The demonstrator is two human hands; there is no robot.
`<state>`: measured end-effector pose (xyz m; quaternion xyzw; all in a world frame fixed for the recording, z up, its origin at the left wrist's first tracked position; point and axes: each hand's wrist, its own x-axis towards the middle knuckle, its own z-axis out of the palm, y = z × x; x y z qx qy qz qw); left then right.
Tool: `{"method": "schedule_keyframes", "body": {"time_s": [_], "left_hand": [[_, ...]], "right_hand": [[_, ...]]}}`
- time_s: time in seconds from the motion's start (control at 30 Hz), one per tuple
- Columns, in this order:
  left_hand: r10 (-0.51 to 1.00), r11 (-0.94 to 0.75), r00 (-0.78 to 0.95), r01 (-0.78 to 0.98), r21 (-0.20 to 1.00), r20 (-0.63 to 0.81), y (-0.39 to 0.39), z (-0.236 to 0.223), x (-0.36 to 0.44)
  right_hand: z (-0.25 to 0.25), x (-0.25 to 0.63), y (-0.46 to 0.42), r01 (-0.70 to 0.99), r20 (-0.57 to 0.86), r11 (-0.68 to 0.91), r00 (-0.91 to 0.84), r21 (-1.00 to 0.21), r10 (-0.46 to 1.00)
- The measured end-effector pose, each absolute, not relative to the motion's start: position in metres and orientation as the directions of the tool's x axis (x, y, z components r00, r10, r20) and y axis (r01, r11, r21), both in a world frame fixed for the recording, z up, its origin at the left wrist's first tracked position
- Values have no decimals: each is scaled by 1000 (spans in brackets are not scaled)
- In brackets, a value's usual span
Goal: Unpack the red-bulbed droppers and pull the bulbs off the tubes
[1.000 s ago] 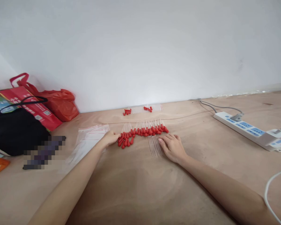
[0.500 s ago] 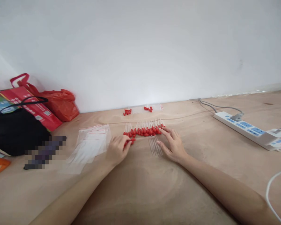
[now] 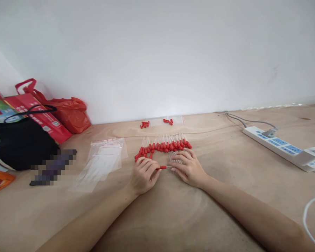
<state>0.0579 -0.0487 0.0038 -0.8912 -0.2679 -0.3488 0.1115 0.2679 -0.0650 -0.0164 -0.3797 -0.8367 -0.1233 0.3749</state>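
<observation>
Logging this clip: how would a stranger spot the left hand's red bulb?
On the wooden table, find the row of red-bulbed tubes. Just nearer the camera, the left hand pinches the red bulb sideways, unlike those in the row.

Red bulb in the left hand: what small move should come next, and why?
Perhaps the left hand should gently push its red bulb toward the right hand, because the clear tube there appears lined up with the bulb.
</observation>
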Motion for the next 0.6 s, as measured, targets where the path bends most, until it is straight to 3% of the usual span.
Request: {"method": "schedule_keyframes", "body": {"time_s": [0.33, 0.6], "left_hand": [[389, -876, 666, 482, 30, 637, -42, -1, 61], [384, -881, 682, 471, 28, 622, -47, 1, 58]], "right_hand": [[-15, 267, -67, 697, 734, 713, -444, -78, 514], [-15, 269, -69, 680, 780, 733, -461, 3, 424]]}}
